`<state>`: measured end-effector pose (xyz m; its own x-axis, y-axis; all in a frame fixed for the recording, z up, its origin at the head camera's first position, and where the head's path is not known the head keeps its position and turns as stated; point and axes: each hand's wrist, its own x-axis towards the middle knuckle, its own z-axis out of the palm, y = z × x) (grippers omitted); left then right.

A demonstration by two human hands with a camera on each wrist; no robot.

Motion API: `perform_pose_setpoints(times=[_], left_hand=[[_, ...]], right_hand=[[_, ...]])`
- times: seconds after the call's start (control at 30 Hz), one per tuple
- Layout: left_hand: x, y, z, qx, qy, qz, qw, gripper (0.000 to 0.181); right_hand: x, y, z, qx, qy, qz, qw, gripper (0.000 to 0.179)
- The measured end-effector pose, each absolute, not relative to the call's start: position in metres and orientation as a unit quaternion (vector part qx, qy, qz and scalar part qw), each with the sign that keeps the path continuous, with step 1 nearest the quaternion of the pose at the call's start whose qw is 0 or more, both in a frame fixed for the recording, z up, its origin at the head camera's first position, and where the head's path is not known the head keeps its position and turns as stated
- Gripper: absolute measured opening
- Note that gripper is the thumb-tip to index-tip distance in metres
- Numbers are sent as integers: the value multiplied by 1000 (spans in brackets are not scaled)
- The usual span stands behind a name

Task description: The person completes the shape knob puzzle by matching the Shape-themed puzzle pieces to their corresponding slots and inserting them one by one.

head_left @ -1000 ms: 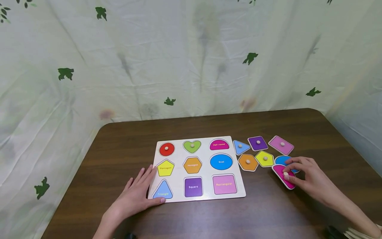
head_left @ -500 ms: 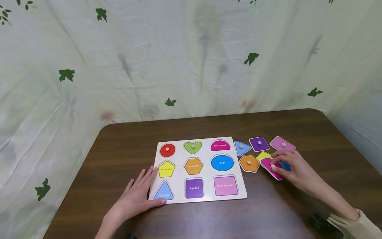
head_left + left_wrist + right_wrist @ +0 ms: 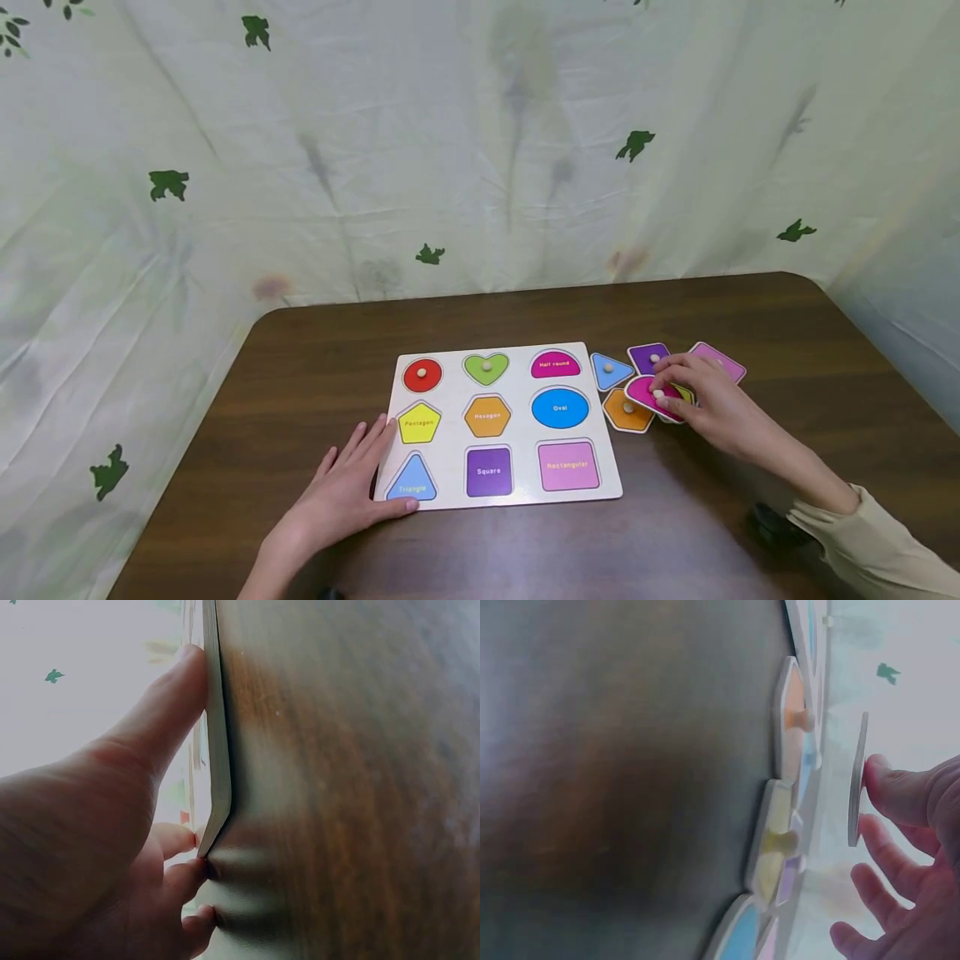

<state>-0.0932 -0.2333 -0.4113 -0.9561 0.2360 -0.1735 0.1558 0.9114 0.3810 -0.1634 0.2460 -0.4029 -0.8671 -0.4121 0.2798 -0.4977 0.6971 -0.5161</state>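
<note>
My right hand (image 3: pixel 716 408) pinches the light knob of a magenta half-round puzzle piece (image 3: pixel 641 388). In the right wrist view the piece (image 3: pixel 857 784) shows edge-on, raised off the table. Below it, in the head view, lie the orange hexagon piece (image 3: pixel 626 413) and the partly covered yellow pentagon piece (image 3: pixel 686 394). My left hand (image 3: pixel 337 492) rests with spread fingers at the left edge of the white puzzle board (image 3: pixel 450 454), its thumb on the lower left corner. A red circle piece (image 3: pixel 422 374) and a green heart piece (image 3: pixel 486 367) sit in the board.
Right of the board lie a blue triangle piece (image 3: pixel 609 373), a purple square piece (image 3: pixel 645 356) and a pink rectangle piece (image 3: pixel 716 357). A blue piece (image 3: pixel 739 934) shows in the right wrist view. A pale curtain (image 3: pixel 480 167) hangs behind the brown table (image 3: pixel 337 367).
My right hand has carried the magenta half-round piece left and upward in the head view, from over the blue oval to over the yellow and orange pieces. My left hand stays in place.
</note>
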Motion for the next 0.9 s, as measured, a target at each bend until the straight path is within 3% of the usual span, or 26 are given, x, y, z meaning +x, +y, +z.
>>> perform_pose_setpoints(times=[0.47,0.9], left_hand=[[-92,-233,-409,107,974,178,96,110],[-92,-233,-410,102,974,177,99,110]], right_hand=[[-191,216,-394,243,-914,326,12,10],[-215,189,-394,252,-912,323,-2,11]])
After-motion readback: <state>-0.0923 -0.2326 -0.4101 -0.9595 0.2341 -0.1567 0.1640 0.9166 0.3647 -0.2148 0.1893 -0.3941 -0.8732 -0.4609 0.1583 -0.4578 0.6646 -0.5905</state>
